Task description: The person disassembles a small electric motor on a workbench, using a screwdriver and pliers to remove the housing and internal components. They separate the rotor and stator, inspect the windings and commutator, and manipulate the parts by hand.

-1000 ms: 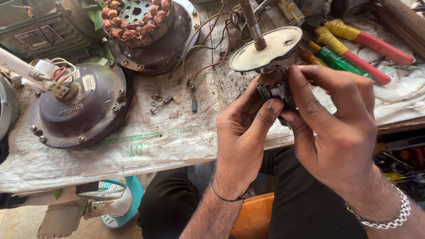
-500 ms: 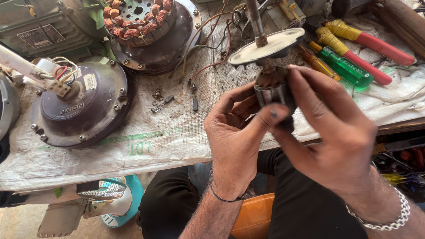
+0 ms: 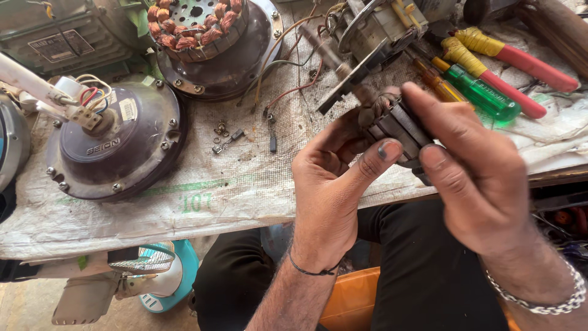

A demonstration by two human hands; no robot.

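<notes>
Counter [image 3: 122, 220]: a worn woven sheet covers it; everything here lies on that sheet except what I hold.
Closed fan motor [image 3: 113, 144]: dark round housing at my left, its bundle of coloured wires [image 3: 92, 98] sticking up from the hub.
Open fan motor [image 3: 211, 43]: further back, cover off, copper windings bared in a ring.
Screwdrivers [image 3: 484, 92]: green, amber, red and yellow handles lie side by side at my right, just beyond my right hand.
Small motor core [image 3: 392, 125]: the piece I work on, a dark laminated block with a winding bulging at its far end; I hold it above the near edge of the counter, in front of my chest.
Axis: its shaft [image 3: 331, 58] runs up and away to the left, toward the back of the counter; the pale flat plate [image 3: 352, 76] on it is seen nearly edge-on. The shaft is blurred.
Left hand [image 3: 327, 184]: my grip is closed on the core from below and the left, thumb pressed on its near face.
Right hand [image 3: 478, 165]: my grip is clamped over the core from the right, fingers wrapped across its top.
Loose screws [image 3: 223, 138]: a few small bits lie on the sheet between the closed motor and my hands.
Progress: I judge the core already out of its housing and in hand; nothing has been refitted.
</notes>
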